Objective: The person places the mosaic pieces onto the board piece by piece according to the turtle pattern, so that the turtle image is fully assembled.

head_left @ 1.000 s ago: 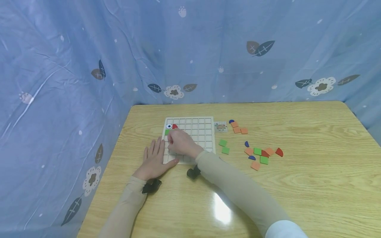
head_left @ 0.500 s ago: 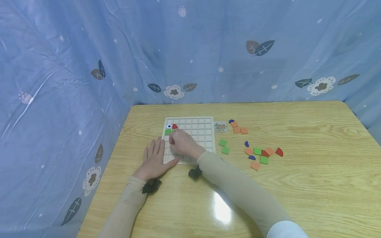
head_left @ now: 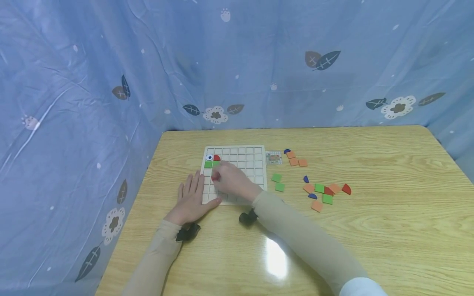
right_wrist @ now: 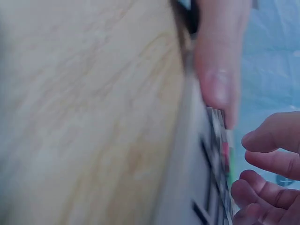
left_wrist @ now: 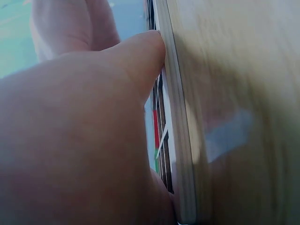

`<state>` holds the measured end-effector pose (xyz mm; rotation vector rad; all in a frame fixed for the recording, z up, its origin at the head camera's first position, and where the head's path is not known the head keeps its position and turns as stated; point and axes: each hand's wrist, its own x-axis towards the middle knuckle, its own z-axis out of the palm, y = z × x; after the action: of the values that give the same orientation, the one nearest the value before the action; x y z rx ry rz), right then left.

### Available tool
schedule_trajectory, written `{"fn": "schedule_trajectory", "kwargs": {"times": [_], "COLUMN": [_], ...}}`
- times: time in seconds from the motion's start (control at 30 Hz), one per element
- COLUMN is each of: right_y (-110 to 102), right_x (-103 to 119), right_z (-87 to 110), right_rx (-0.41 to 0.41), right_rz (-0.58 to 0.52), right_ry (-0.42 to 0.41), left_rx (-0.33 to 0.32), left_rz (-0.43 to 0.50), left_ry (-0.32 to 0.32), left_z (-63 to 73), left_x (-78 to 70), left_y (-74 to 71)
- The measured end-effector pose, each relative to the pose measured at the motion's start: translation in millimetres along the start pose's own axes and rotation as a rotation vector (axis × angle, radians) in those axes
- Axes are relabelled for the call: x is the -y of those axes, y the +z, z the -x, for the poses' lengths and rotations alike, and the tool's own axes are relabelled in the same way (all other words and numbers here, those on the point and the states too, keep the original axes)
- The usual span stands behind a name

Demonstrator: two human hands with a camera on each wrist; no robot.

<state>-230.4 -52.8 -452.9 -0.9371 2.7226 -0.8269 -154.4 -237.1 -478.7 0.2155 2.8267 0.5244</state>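
My left hand (head_left: 190,201) lies flat with spread fingers along the left edge of the white grid board (head_left: 258,172), its thumb on the front rim. Over the board's left part is my right hand (head_left: 231,179), fingers loosely bent. In the right wrist view a gap shows between thumb and fingers (right_wrist: 272,164), with nothing held. A red piece (head_left: 215,177) shows on the board beside the right fingertips. Farther back in the grid sit a round eye piece (head_left: 209,157), a red quarter-round piece (head_left: 216,158) and two green squares (head_left: 208,164). The right hand hides the cells beneath it.
A small picture card (head_left: 274,158) lies against the board's right side. Loose pieces lie farther right: orange squares (head_left: 293,161), green squares (head_left: 279,187), blue half-rounds (head_left: 312,196) and red quarter-rounds (head_left: 346,189). A blue curtain (head_left: 274,61) hangs behind the table.
My right hand has drawn back slightly to the right and its fingers have loosened, uncovering a second green square and the red piece by the fingertips. The left hand has stayed in place.
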Motion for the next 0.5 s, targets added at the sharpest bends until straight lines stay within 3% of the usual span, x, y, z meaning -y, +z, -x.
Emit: {"fn": "schedule_trajectory", "kwargs": {"times": [0.27,0.5], "right_y": [-26.1,-42.1], "right_x": [-10.3,-33.5], "right_z": [32.9,61.3], "right_rx": [-0.023,-0.108], "right_rz": [-0.042,-0.033], "right_ry": [0.094,0.095], "left_rx": [-0.004,0.005], "left_rz": [-0.010,0.001], "left_ry": [-0.012,-0.023], "left_z": [-1.9,-1.0], "left_x": [0.7,-1.6], "left_y": [2.3,1.0]}}
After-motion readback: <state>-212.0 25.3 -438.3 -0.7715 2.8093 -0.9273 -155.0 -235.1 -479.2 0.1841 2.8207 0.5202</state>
